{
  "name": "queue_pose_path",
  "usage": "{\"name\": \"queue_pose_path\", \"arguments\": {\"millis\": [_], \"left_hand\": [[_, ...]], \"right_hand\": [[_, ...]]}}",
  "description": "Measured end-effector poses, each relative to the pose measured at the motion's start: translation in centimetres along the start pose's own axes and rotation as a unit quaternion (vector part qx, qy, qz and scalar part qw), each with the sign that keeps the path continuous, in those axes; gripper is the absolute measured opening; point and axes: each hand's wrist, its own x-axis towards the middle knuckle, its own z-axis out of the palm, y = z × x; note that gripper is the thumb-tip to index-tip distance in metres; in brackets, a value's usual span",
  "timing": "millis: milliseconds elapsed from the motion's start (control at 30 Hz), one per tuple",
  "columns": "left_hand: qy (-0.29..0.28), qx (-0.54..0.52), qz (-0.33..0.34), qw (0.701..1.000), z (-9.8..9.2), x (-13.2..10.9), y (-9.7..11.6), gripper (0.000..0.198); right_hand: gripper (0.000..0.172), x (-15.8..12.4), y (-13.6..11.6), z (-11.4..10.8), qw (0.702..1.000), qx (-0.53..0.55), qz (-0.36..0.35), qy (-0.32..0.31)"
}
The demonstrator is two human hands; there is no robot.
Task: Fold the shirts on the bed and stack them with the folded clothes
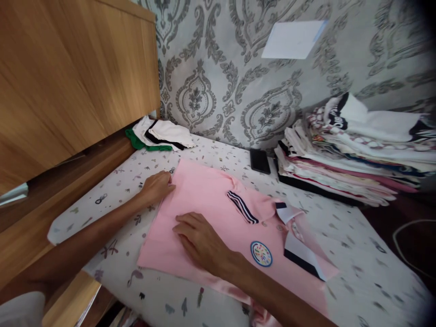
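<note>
A pink polo shirt (211,200) lies spread on the patterned cloth, one sleeve with dark striped trim folded inward across its front. Its white-and-navy collar points right, and a round blue-edged badge (261,254) sits on the chest. At the shirt's left hem, my left hand (157,187) has its fingers curled, with thumb and fingers closed on the edge. My right hand (200,243) rests palm down on the lower front of the shirt, fingers loosely stretched and holding nothing. The near sleeve is partly hidden under my right forearm.
A tall stack of folded clothes (340,163) stands at the right, with a black phone (260,161) beside it. Folded white and green garments (163,136) lie at the back left. A wooden cabinet (78,68) overhangs the left side. Patterned wallpaper (225,81) covers the wall behind.
</note>
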Motion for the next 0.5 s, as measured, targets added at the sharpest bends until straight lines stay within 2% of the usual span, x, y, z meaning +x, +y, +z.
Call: {"name": "queue_pose_path", "arguments": {"millis": [267,400,500], "left_hand": [[-0.001,-0.021,0.001,1.0,0.0,0.3,-0.5,0.009],[0.002,-0.035,-0.013,0.999,-0.3,0.5,-0.9,0.009],[0.004,-0.036,-0.017,0.999,-0.5,0.6,-1.0,0.008]], "right_hand": [[0.023,0.7,0.9,-0.4,0.999,-0.031,0.031,0.01],[0.023,2.0,1.4,-0.4,0.997,-0.056,0.058,-0.006],[0.03,3.6,2.4,-0.2,0.993,-0.078,0.087,-0.019]]}}
